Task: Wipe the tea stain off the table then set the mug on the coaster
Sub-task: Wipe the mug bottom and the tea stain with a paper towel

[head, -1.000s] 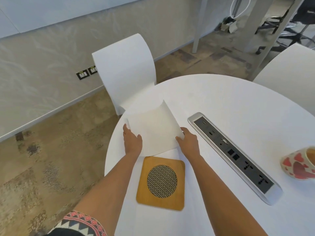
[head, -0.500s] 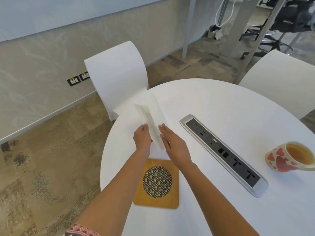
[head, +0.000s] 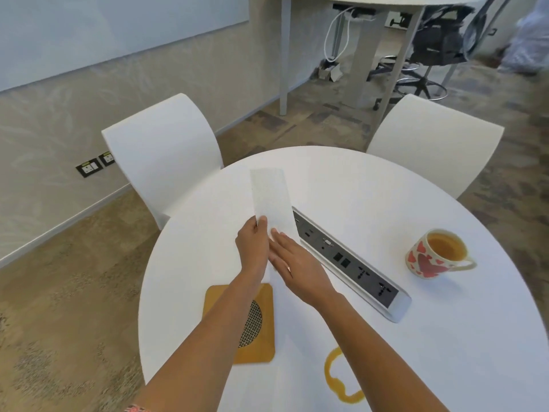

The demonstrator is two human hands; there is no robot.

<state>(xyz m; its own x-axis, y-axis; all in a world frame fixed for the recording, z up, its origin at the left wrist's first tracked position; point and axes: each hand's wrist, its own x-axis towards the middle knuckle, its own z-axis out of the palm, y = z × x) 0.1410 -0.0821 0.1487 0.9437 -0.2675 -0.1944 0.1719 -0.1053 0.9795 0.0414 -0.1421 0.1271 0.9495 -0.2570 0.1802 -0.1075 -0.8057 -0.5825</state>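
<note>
A white paper towel [head: 271, 197], folded into a long strip, stands up above the round white table [head: 371, 185]. My left hand [head: 254, 248] pinches its lower end. My right hand [head: 297, 263] lies flat against the strip's lower right side. An amber tea stain [head: 337, 379] lies on the table near the front edge, partly hidden by my right forearm. The wooden coaster [head: 258, 343] with a mesh centre sits to the left of the stain, under my left forearm. A heart-patterned mug [head: 436, 252] full of tea stands at the right.
A silver power socket strip [head: 350, 260] runs diagonally across the table between my hands and the mug. Two white chairs [head: 163, 156] [head: 436, 144] stand at the far side. Beyond them are desk legs and an office chair [head: 430, 46].
The open sheet has been folded into a narrow strip between my hands. The view has tilted, so the mug and the tea stain now show.
</note>
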